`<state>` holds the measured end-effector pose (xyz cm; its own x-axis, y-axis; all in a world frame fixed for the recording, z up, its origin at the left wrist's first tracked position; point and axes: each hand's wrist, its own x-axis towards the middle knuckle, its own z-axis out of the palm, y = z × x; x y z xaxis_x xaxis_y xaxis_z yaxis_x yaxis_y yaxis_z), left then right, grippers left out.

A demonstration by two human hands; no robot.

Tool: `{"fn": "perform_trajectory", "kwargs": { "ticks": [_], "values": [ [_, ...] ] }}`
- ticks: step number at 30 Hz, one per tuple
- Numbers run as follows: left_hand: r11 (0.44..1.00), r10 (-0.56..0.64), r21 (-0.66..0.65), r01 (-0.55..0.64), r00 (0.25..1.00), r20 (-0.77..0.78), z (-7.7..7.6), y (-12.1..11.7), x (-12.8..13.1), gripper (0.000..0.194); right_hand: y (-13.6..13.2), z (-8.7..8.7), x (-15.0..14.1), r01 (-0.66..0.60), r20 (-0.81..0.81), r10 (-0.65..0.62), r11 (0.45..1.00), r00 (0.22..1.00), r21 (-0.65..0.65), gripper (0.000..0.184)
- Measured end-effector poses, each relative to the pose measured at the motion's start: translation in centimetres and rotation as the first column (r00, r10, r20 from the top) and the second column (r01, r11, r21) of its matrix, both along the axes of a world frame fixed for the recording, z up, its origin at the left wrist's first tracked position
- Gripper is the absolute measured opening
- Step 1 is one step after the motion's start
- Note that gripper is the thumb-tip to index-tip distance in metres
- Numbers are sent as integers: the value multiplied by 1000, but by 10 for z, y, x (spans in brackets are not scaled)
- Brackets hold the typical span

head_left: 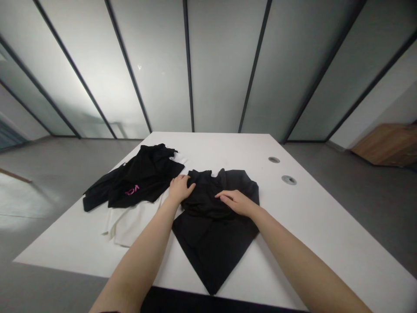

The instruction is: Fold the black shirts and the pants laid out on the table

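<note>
- Left grip point(180, 189): fingers loosely together, unclamped, resting on the crumpled black fabric garment point(213, 250) beneath it.
- Right grip point(236, 203): flat, unclamped, on the same garment's upper part.

Two hands point(180, 189) point(236, 203), two black garments point(140, 178) point(211, 248), seemingly one white garment point(130, 226).

Office-type space, looks like a meeting rm or lab-ish office. Frosted glass partitions point(156, 74) w/ dark metal frames point(188, 65) run along the back, big white table point(293, 213) has round cable grommets point(289, 180), smooth grey floor point(374, 208), wood cabinet point(387, 143) far R of view.
</note>
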<state>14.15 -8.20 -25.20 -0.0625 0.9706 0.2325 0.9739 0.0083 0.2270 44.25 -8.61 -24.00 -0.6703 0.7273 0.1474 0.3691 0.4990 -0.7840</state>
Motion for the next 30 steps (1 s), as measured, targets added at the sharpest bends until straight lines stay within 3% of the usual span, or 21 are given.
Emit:
{"fn": "perform_trajectory", "kwargs": {
  "ticks": [3,5,7,10,12,16,19,23,26,30],
  "values": [
    [1000,-18,-25,18,1000,-23,3,0,3,28,8,-10,6,144,-88,-163,971,983,-193,44],
    [999,-12,-30,11,1000,-21,5,1,2,21,15,-16,12,284,-150,-318,935,936,-212,42],
    [999,28,-16,-28,999,17,5,1,0,22,24,-20,21,464,-205,-478,878,854,-116,38],
    [991,123,35,-132,973,193,4,4,-8,25,38,-24,36,671,-241,-631,726,738,153,36],
    [973,171,90,-214,922,349,2,6,-14,26,46,-28,46,727,-168,-714,624,679,285,43],
    [913,199,195,-359,808,555,-1,10,-26,25,53,-39,58,803,108,-865,497,491,330,69],
    [873,207,235,-428,760,616,-3,11,-34,23,56,-46,65,836,195,-889,456,414,306,81],
    [844,216,250,-475,727,652,-6,12,-42,19,60,-50,76,870,177,-910,410,374,273,84],
    [854,200,239,-463,715,671,-8,13,-44,20,60,-44,83,868,179,-916,398,359,296,82],
    [909,161,143,-391,647,745,-6,14,-37,45,57,-26,87,868,297,-885,433,358,242,90]
  ]
}}
